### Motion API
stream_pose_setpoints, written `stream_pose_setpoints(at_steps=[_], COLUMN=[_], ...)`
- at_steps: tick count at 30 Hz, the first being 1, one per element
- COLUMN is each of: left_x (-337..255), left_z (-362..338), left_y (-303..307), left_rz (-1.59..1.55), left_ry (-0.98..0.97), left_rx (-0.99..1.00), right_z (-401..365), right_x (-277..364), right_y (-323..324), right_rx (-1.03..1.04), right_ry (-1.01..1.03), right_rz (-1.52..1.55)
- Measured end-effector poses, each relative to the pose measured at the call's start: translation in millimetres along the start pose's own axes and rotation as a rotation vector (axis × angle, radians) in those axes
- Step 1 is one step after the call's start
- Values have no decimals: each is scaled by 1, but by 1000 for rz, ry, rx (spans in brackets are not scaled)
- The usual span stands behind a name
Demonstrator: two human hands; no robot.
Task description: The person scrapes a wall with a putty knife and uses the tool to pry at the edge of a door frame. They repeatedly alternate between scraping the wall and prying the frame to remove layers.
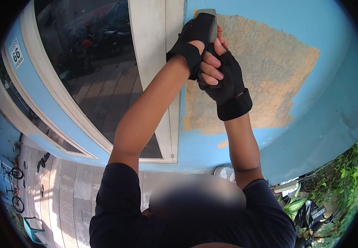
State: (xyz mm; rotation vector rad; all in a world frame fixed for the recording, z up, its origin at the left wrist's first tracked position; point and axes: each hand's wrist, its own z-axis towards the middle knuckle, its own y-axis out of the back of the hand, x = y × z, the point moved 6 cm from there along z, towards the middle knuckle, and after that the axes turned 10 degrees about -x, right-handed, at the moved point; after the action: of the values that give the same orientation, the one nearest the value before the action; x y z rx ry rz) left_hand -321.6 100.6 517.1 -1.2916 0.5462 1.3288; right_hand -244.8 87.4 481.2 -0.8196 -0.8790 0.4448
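Both hands wear black fingerless gloves and are raised against the blue wall, at the left edge of a rough grey and tan patch. A grey block-like tool stands upright between them. My left hand is closed around the tool's upper part, its palm partly over it. Below and to the right, my right hand has its fingers wrapped round the tool's lower part, which the gloves mostly hide. The two hands touch each other. Whether the tool touches the wall is unclear.
A white-framed glass door is just left of the hands. Lower down are a round container by the wall, green plants and a parked motorbike at right, and a bicycle and green stool at left.
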Motion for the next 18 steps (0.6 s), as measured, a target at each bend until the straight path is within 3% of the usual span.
stream_pose_setpoints(at_steps=[9, 14, 16, 18], left_x=[0, -18, -20, -19], left_z=[-8, -6, -5, -3], left_y=[3, -1, 0, 3], left_rz=[90, 141, 157, 159], left_ry=[40, -40, 28, -70], left_rx=[-33, -64, -48, -17], right_z=[-3, 6, 14, 11], right_x=[-3, 3, 7, 2], right_y=[0, -5, -11, -4], right_rx=[39, 101, 114, 91], right_ry=[-47, -24, -4, 11], right_rz=[55, 15, 87, 78])
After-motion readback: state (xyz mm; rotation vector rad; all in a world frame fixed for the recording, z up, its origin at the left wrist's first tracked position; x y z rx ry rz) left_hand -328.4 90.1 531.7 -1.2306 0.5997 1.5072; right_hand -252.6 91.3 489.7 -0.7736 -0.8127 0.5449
